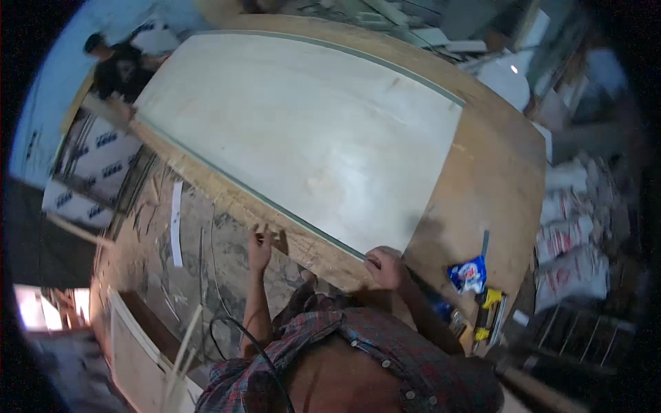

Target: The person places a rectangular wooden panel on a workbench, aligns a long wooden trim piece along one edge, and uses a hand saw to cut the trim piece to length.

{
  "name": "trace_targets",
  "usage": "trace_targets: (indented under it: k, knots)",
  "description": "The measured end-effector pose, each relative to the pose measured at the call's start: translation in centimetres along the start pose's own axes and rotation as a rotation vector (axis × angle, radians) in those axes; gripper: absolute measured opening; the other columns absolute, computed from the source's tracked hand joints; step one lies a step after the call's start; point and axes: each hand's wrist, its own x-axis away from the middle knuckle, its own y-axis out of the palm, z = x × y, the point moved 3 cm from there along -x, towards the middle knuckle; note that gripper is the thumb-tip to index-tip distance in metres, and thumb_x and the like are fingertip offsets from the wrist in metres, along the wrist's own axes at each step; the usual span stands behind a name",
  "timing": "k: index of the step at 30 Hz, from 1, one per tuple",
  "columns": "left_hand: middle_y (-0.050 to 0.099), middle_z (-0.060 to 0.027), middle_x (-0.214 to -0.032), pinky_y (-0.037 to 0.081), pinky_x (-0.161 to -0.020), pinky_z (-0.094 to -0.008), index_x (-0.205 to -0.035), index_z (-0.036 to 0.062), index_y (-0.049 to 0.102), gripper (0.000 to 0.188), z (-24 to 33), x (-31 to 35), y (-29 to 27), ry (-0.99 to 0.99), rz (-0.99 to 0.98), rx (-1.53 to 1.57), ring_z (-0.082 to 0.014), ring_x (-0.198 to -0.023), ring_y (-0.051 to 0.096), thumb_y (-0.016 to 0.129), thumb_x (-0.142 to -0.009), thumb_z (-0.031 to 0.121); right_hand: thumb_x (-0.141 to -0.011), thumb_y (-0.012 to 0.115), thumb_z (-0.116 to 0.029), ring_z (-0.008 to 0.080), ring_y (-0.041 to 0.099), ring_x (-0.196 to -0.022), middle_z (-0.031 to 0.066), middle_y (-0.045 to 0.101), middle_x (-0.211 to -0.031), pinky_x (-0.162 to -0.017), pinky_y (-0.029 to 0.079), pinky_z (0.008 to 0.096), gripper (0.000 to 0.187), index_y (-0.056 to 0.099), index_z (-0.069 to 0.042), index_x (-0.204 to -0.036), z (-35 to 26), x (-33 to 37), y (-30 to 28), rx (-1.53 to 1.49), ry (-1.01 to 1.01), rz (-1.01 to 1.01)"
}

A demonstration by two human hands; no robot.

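Head view, and there's the panel (296,138), flat on the table (496,179), a near strip (275,206) along one long edge, a far strip (413,76) along the other: that much is in place! Its right edge shows no strip; whether anything is fastened, can't tell. Right hand (389,267), fingers curled at the panel's near right corner, grip unclear; left hand (260,249), seemingly empty, fingers loosely spread by the table's near edge. Yellow tool (489,313) at the right end, untouched.
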Motion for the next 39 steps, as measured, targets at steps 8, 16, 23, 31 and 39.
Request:
trace_targets:
  k: [8,16,23,31,39]
  knots:
    - [0.063,-0.0216,-0.109,0.051,-0.058,-0.0304,-0.146,-0.0017,0.019,0.073,-0.9,-10.8,-4.3,-0.101,-0.144,0.107,-0.0222,-0.081,0.066,0.058,-0.097,0.035,-0.087,0.060,-0.029,0.0346,0.066,-0.079,0.0183,0.067,-0.082,-0.071,0.051,0.0436,0.031,0.064,-0.001,-0.100,5.0,4.4,6.1,0.205,0.282,0.172]
    - [0.064,-0.0138,-0.087,0.048,-0.066,-0.0402,-0.106,-0.0101,0.054,0.049,-2.1,-15.2,2.5,-0.033,-0.094,0.206,-0.0195,-0.075,0.059,0.066,-0.091,0.035,-0.089,0.061,-0.042,0.0394,0.054,-0.116,0.0266,0.053,-0.129,-0.098,0.045,0.0477,0.068,0.042,0.000,-0.138,7.7,8.6,13.1,-0.278,0.722,0.377]
    - [0.067,-0.0152,-0.097,0.049,-0.067,-0.0410,-0.107,-0.0077,0.062,0.044,-4.9,-17.1,0.1,-0.036,-0.122,-0.155,-0.0251,-0.078,0.062,0.070,-0.086,0.031,-0.086,0.066,-0.029,0.0305,0.061,-0.106,0.0186,0.062,-0.116,-0.088,0.050,0.0408,0.052,0.053,0.001,-0.126,10.9,8.0,13.3,-0.185,0.451,0.640]
    - [0.066,-0.0130,-0.086,0.048,-0.061,-0.0358,-0.111,-0.0093,0.057,0.051,0.8,-12.8,4.2,-0.123,-0.011,-0.405,-0.0190,-0.071,0.060,0.068,-0.088,0.035,-0.093,0.061,-0.024,0.0156,0.060,-0.094,0.0101,0.064,-0.102,-0.084,0.048,0.0328,0.030,0.060,0.001,-0.110,10.6,8.9,7.2,-0.743,0.328,0.320]
    - [0.062,-0.0104,-0.099,0.050,-0.069,-0.0279,-0.110,-0.0027,0.056,0.026,-6.6,-5.9,-3.9,-0.095,-0.162,-0.070,-0.0165,-0.083,0.060,0.055,-0.096,0.020,-0.091,0.061,-0.026,0.0244,0.061,-0.101,0.0156,0.066,-0.104,-0.087,0.047,0.0346,0.032,0.063,-0.001,-0.111,12.1,6.0,9.0,-0.412,0.134,0.218]
